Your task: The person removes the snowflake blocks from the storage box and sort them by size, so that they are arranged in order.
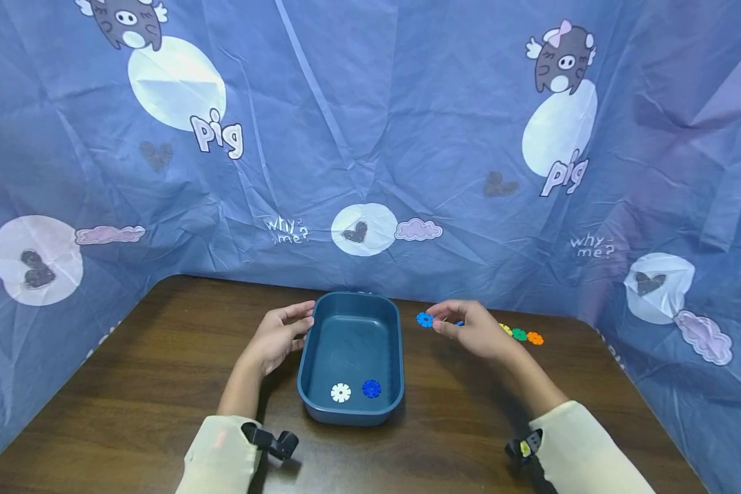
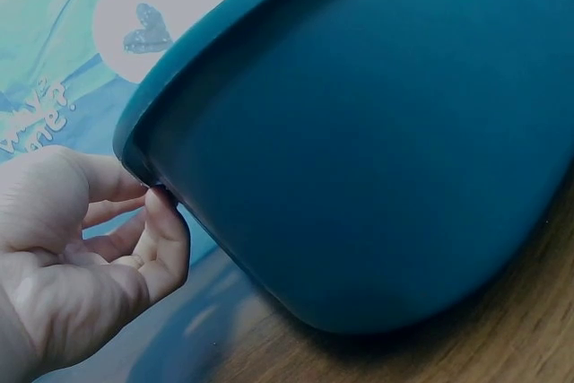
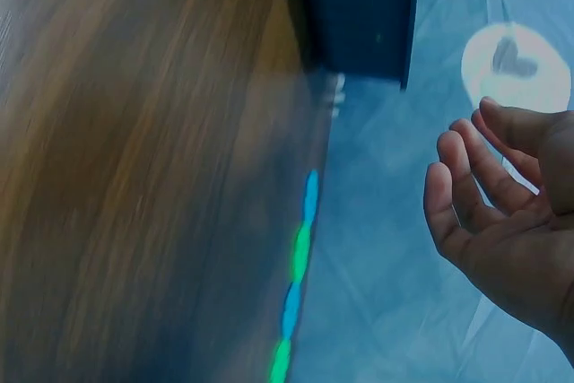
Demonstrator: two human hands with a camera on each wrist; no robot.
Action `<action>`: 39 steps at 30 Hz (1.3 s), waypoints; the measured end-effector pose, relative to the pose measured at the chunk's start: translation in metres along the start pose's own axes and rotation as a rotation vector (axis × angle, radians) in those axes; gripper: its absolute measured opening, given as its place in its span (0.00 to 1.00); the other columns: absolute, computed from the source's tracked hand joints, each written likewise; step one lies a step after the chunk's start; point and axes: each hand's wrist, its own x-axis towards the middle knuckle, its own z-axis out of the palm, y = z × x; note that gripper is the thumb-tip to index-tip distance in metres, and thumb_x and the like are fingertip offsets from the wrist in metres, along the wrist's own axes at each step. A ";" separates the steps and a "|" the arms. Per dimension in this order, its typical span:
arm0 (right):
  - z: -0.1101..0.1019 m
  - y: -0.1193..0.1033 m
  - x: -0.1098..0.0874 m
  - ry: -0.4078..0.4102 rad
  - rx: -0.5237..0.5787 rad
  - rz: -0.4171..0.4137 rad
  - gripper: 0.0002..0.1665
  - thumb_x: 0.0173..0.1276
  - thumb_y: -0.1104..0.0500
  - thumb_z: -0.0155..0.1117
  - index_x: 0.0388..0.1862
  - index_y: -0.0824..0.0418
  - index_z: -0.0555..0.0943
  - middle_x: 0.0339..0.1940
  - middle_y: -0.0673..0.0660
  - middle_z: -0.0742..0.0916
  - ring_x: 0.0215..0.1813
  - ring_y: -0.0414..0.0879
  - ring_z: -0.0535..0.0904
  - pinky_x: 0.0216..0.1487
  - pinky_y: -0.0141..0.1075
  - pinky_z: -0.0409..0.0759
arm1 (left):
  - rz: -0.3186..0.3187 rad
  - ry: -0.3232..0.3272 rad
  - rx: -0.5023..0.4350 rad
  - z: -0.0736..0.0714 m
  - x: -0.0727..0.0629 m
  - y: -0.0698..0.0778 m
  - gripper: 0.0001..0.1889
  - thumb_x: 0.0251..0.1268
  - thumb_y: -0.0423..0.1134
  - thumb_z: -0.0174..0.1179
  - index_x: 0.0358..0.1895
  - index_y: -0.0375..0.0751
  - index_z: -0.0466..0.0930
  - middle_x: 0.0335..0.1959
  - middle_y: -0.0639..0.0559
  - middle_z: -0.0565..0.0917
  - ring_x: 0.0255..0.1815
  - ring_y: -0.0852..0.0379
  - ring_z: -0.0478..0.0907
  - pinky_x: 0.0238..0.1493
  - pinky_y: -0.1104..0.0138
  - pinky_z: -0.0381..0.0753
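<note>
A dark teal plastic box (image 1: 350,417) stands on the table with a white flower-shaped disc (image 1: 341,392) and a dark blue one (image 1: 371,389) inside at its near end. My left hand (image 1: 279,336) touches the outer left wall, its bent fingertips just under the rim in the left wrist view. To the right of the box, my right hand (image 1: 469,331) hovers with loosely bent fingers, its fingertips beside a light blue flower disc (image 1: 425,319). In the right wrist view nothing shows between those fingers (image 3: 489,177).
More flower discs continue the row along the table's back edge: a green one (image 1: 519,335) and an orange one (image 1: 535,338), with others partly hidden behind my right hand. A blue printed curtain (image 1: 370,137) hangs behind the wooden table (image 1: 160,357).
</note>
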 end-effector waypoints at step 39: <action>0.115 -0.078 0.028 -0.521 -0.188 -0.238 0.16 0.72 0.63 0.68 0.57 0.61 0.85 0.47 0.55 0.89 0.45 0.33 0.82 0.48 0.27 0.81 | 0.013 -0.020 0.000 -0.002 0.000 0.000 0.24 0.77 0.29 0.54 0.73 0.30 0.67 0.67 0.33 0.71 0.53 0.54 0.77 0.44 0.68 0.83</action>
